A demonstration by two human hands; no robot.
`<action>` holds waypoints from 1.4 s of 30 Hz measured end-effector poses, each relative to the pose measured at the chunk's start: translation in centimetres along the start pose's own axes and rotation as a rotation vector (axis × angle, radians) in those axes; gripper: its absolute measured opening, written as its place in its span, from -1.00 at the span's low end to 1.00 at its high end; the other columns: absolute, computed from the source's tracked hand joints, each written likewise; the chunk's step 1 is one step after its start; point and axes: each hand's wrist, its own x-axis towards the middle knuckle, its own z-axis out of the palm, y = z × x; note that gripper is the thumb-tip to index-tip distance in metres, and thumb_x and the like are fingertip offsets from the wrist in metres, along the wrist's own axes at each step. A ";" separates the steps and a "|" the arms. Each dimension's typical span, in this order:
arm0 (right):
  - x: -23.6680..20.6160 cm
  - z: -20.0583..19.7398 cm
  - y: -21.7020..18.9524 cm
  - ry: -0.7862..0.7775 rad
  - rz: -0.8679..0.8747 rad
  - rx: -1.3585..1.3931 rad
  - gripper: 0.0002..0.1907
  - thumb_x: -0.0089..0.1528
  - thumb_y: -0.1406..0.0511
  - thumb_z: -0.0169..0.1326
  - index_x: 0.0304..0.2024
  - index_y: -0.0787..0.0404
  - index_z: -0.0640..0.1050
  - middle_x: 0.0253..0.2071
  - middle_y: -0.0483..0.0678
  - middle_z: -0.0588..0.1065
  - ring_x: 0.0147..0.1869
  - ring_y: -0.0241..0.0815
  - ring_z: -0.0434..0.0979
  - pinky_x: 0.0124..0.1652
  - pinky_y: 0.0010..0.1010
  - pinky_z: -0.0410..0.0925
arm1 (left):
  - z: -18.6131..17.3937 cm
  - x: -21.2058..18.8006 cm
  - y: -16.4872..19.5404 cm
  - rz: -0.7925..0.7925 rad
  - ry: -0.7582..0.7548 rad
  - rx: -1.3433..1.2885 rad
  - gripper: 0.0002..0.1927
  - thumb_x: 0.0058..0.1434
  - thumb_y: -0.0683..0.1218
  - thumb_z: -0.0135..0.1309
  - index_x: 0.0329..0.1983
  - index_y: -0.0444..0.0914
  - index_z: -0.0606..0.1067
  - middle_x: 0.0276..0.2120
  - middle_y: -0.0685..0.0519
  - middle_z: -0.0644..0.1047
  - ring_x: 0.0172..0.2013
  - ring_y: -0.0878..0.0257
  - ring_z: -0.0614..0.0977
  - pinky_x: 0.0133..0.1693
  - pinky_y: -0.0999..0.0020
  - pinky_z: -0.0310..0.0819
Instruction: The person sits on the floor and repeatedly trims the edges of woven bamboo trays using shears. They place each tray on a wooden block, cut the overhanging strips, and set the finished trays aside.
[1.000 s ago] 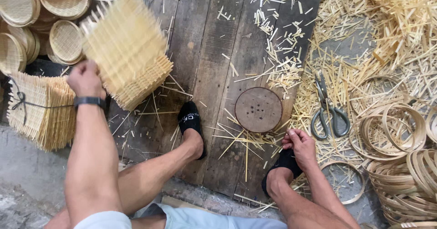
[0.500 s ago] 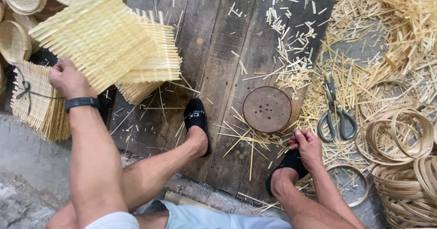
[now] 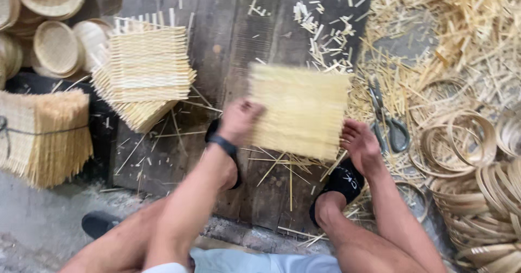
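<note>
Change: since the earlier frames the left hand (image 3: 239, 118) has left the stack (image 3: 144, 75) at upper left and now holds a single woven mat (image 3: 298, 110) over the middle of the boards (image 3: 249, 39); the right hand (image 3: 361, 145) has risen from beside the right shoe (image 3: 339, 183) to the mat's right edge.
Left grip: fingers closed on the mat's left edge; a dark wristband (image 3: 223, 144) sits on the wrist.
Right grip: hand open, fingers spread, at the mat's lower right corner; whether it touches is not clear.
Mat: square, pale yellow, blurred, held roughly flat between the hands, over the spot where the round disc lay earlier.
Edges: the mat's left edge stands well apart from the stack; its right edge is near the scissors (image 3: 388, 118).
Open room: bare planks lie between stack and mat, and above the mat.
Right side: scissors lie among loose splints (image 3: 461, 29); coiled hoops (image 3: 467, 143) crowd the far right.
Left side: a tied bundle (image 3: 46, 134) lies beside the stack; round baskets (image 3: 51, 45) fill the upper left corner.
Surface: dark, worn wooden boards strewn with short offcuts; a concrete floor (image 3: 43, 224) lies at lower left.
</note>
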 end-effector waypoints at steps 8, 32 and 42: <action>1.0 1.9 1.2 0.170 0.020 -0.403 -0.67 0.13 0.40 0.31 -0.06 0.32 0.58 -0.17 -0.06 0.63 -0.20 -0.37 0.61 -0.17 -0.54 0.51 | 6.0 0.2 -4.0 -0.089 -0.024 -0.127 -0.74 0.15 -0.12 0.32 -0.17 -0.36 0.60 -0.33 0.09 0.66 -0.37 0.42 0.62 -0.28 0.47 0.55; -0.7 2.5 2.5 0.244 -0.040 -0.429 -0.67 0.12 0.36 0.35 -0.12 0.37 0.56 -0.24 -0.06 0.64 -0.24 -0.40 0.63 -0.25 -0.59 0.52 | 9.7 -5.4 4.6 0.634 -0.531 1.167 -0.23 -0.13 0.00 0.39 0.26 0.02 0.50 0.47 -0.03 0.14 0.47 -0.07 0.05 0.40 -0.01 -0.10; -5.1 -13.5 -6.8 0.886 -0.523 -1.778 -0.52 0.10 0.28 0.31 0.01 0.40 0.53 0.01 0.24 0.44 0.15 0.16 0.38 0.09 -0.06 0.31 | 9.9 -6.2 5.1 0.638 -0.538 1.107 -0.16 -0.20 0.05 0.45 0.26 0.06 0.48 0.47 0.01 0.16 0.47 -0.07 0.08 0.40 -0.01 -0.02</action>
